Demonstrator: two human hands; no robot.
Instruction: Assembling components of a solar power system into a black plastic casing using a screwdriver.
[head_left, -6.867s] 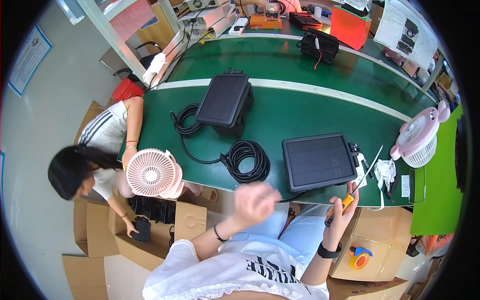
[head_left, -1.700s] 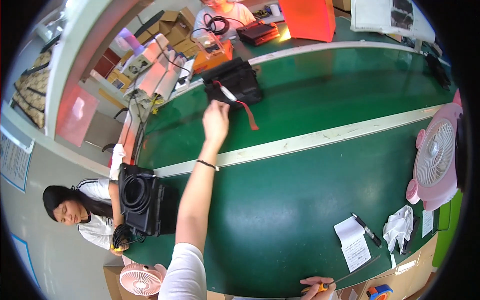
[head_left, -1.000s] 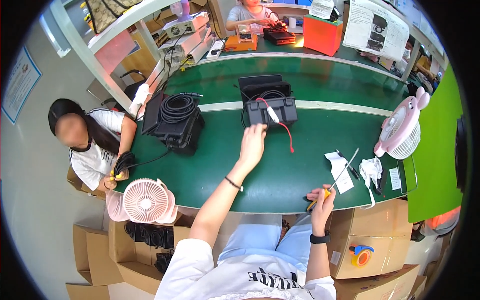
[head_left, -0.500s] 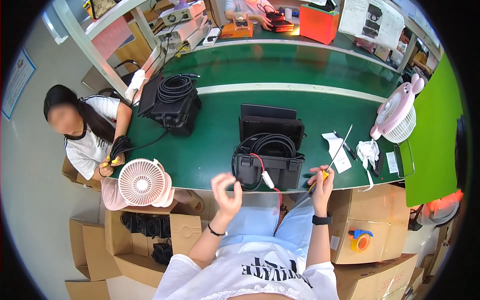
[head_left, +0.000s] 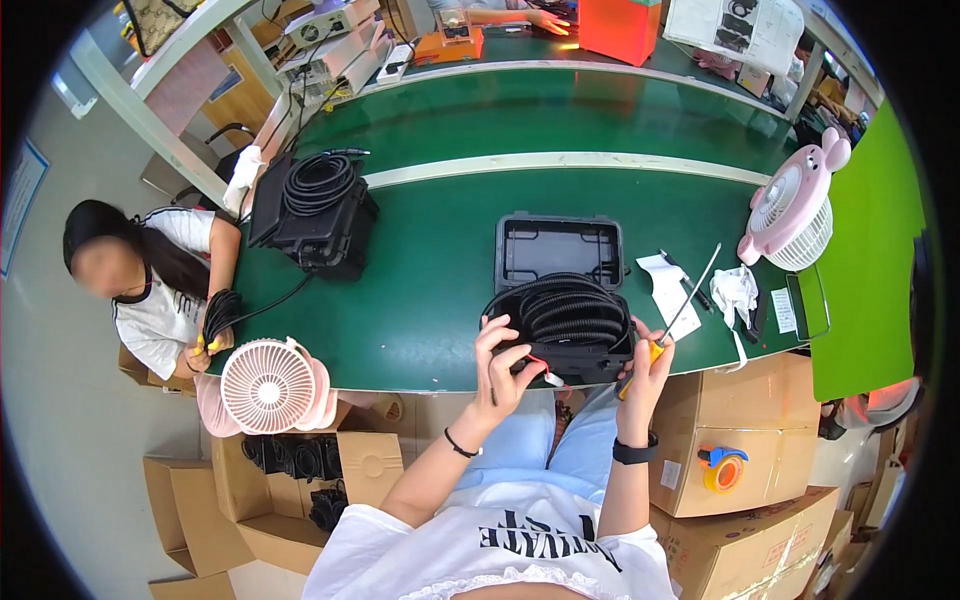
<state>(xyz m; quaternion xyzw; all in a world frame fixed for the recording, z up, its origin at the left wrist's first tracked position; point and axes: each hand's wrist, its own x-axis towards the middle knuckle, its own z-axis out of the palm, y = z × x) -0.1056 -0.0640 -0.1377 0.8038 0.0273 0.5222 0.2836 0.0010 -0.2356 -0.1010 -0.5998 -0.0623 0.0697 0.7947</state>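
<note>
A black plastic case stands at the front edge of the green table, its lid laid back. Inside it lies a coil of black corrugated tubing. My left hand is curled round the front left corner of the case, beside a red wire with a white connector. My right hand holds a screwdriver with a yellow handle, its long shaft pointing away from me. The right fingers are close against the right side of the case; contact there is partly hidden.
Right of the case lie a paper slip, a pen and crumpled tissue, near a pink fan. Another black case with coiled cable stands left. A co-worker sits behind a second pink fan.
My left hand has moved from the air onto the case corner. The lid now lies further back and the tubing shows more from above. My right hand keeps the screwdriver. The view has shifted.
</note>
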